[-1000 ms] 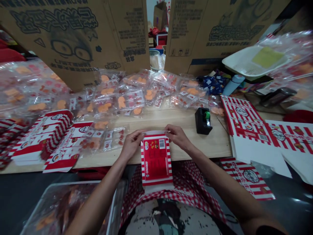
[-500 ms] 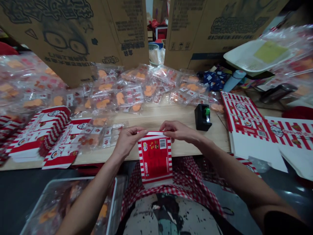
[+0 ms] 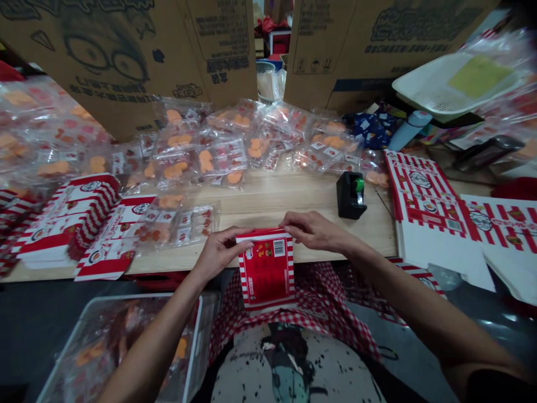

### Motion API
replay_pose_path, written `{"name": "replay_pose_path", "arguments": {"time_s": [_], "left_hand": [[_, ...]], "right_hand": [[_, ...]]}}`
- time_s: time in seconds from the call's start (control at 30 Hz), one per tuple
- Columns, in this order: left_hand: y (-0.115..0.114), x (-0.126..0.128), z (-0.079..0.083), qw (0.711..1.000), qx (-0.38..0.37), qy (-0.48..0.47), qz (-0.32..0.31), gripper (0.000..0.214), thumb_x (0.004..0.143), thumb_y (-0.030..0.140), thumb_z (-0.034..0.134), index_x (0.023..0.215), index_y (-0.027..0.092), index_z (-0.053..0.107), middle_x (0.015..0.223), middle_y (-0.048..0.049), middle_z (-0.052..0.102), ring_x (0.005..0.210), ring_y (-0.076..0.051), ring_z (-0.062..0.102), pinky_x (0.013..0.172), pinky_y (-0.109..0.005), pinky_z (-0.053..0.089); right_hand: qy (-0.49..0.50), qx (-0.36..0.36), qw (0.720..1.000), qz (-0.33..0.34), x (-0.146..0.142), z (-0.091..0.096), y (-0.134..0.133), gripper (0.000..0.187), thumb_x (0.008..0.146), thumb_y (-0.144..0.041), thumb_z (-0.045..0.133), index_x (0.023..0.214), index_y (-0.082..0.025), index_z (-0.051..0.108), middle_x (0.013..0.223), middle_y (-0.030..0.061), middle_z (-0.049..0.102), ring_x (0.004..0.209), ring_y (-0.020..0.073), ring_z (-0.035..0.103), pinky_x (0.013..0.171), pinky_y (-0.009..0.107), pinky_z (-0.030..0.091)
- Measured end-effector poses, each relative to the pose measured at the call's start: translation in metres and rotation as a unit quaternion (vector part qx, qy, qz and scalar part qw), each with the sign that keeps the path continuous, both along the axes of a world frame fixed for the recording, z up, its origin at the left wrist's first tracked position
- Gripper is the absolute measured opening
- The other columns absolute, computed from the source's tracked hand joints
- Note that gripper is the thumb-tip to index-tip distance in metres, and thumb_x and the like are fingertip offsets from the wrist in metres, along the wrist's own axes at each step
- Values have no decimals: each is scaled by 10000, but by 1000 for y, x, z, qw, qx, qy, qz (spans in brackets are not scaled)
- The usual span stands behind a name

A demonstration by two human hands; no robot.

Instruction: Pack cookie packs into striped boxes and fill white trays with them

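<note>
A red and white striped paper box is held upright at the table's front edge, its barcode side facing me. My left hand pinches its upper left edge, thumb on the front. At the upper right corner my right hand has its fingers closed on the top edge. The top flap appears folded over; whether anything is inside cannot be seen. Beyond my right hand stands a black tape dispenser with a green core. Left of my left hand lie clear packets with small printed cards.
Clear bags with orange pieces line the back of the wooden table. Striped boxes stack at left, flat striped cartons at right. Below left is a clear bin. Large cardboard boxes stand behind, a white basket back right.
The top flap has come down over the box's upper edge, and the white strip there no longer shows. My left thumb has moved slightly lower on the front.
</note>
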State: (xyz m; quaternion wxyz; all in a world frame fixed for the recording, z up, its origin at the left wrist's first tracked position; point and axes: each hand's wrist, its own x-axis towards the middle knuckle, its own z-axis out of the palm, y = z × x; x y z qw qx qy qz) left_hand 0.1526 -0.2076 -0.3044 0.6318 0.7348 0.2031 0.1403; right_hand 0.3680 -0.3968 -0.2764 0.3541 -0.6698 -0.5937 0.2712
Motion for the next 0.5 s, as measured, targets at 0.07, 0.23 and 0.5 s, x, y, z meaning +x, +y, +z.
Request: {"name": "replay_pose_path", "arguments": {"time_s": [0.07,0.23,0.5], "left_hand": [[0,-3,-4,1000,0,-6,18,365,731,417,869,1007,185,814,1015,-84,801,841,-198,739,753,-281,600],[-9,10,14,1000,16,-6,16,355,720,383,888,1003,186,800,973,-70,805,832,-192,749,740,-271,609],[-14,43,111,917,320,-234,34,221,796,213,841,1008,265,806,954,-13,804,812,-154,751,760,-267,624]], "right_hand": [[4,23,1000,14,-5,-5,-5,144,936,-175,509,1000,-192,637,887,30,679,742,145,587,696,268,437],[58,121,987,-89,-28,-12,-6,163,898,-115,529,985,-203,635,885,27,674,779,157,623,708,278,477],[61,237,948,-204,18,37,-38,370,936,-198,579,1302,-252,562,1183,63,672,964,182,653,858,324,531]]}}
